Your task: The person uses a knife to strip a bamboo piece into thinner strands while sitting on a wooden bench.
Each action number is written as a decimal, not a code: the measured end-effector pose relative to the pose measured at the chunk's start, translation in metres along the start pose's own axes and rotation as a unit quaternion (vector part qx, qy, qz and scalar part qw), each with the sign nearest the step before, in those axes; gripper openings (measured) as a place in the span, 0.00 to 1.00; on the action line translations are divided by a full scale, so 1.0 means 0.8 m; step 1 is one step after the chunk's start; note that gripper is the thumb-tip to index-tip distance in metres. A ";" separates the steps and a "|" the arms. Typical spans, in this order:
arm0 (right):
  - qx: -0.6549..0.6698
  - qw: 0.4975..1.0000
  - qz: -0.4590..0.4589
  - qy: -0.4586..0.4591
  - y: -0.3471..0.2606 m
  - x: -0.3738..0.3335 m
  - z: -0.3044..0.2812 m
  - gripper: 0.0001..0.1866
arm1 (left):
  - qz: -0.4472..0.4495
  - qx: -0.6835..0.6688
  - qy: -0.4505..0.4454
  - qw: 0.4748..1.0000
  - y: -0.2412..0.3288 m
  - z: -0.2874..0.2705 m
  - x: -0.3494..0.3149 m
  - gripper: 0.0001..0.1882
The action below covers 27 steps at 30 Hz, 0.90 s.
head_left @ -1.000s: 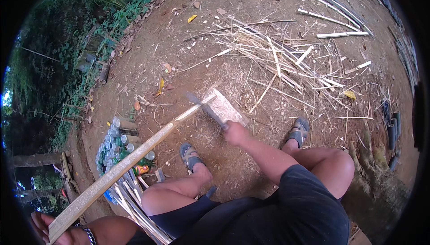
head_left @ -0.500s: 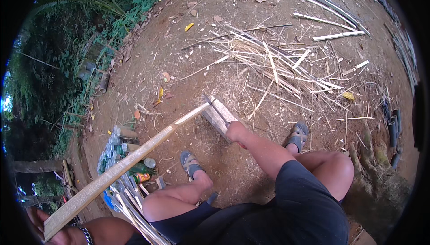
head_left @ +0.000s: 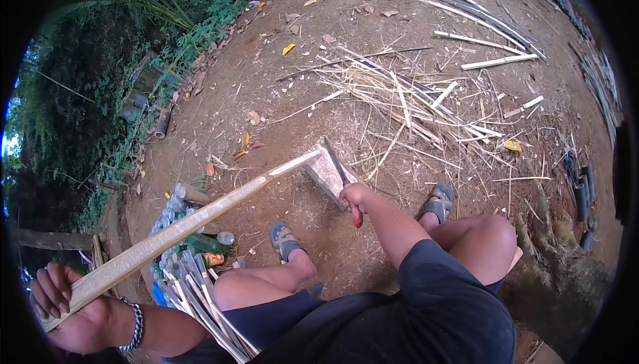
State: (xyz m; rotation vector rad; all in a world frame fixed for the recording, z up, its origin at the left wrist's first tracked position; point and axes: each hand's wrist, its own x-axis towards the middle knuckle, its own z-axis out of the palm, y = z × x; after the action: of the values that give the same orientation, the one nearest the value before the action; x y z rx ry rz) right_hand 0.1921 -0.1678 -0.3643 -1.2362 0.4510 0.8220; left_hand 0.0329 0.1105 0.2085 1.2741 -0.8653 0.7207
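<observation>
At about eight o'clock in the view, the near end of a long wooden strip [head_left: 180, 233] is clasped by the left hand [head_left: 78, 307], the fingers curled over it. From that grip the strip's long axis is directed toward two o'clock, and its thin far end is set at the top end of a block [head_left: 324, 176] near the centre. A knife [head_left: 340, 172] is gripped by the handle in the right hand [head_left: 355, 195], its blade pointed toward eleven o'clock over the block. The strip's tip is found between ten and eleven o'clock from the right hand, which is much the nearer; whether the tip is touched by the blade cannot be told.

Beyond the strip, between eight and nine o'clock, clear and green bottles [head_left: 174, 209] are clustered on the ground; their contents cannot be made out. Thin slats [head_left: 206, 311] are bundled by the left leg [head_left: 266, 283], toward seven o'clock.
</observation>
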 end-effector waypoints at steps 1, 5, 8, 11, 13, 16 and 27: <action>-0.046 0.999 -0.009 0.015 -0.001 -0.015 0.015 0.08 | 0.014 0.001 0.017 1.000 0.005 0.000 -0.007 0.17; -0.265 0.954 -0.094 0.108 0.010 -0.059 0.008 0.17 | 0.046 -0.042 0.061 0.996 0.004 0.015 -0.035 0.25; -0.353 0.905 -0.206 0.117 -0.040 -0.190 0.092 0.19 | 0.053 -0.018 0.092 0.994 0.035 0.024 -0.063 0.24; -0.359 0.881 -0.303 0.055 -0.051 -0.261 0.138 0.18 | 0.066 -0.021 0.120 0.990 0.040 0.052 -0.088 0.24; -0.368 0.869 -0.331 -0.020 -0.071 -0.332 0.177 0.18 | 0.068 -0.016 0.125 0.990 0.052 0.060 -0.102 0.26; -0.400 0.837 -0.369 -0.058 -0.069 -0.373 0.199 0.16 | 0.068 0.011 0.162 0.984 0.066 0.072 -0.119 0.29; -0.456 0.782 -0.422 -0.053 -0.058 -0.369 0.194 0.14 | 0.074 -0.005 0.192 0.978 0.071 0.084 -0.138 0.29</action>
State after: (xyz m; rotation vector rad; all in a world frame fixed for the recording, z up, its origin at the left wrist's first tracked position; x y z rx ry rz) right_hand 0.0187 -0.1145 -0.0803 -2.0274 -0.6943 0.2716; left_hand -0.0808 0.0547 0.1462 1.0213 -0.6473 1.0414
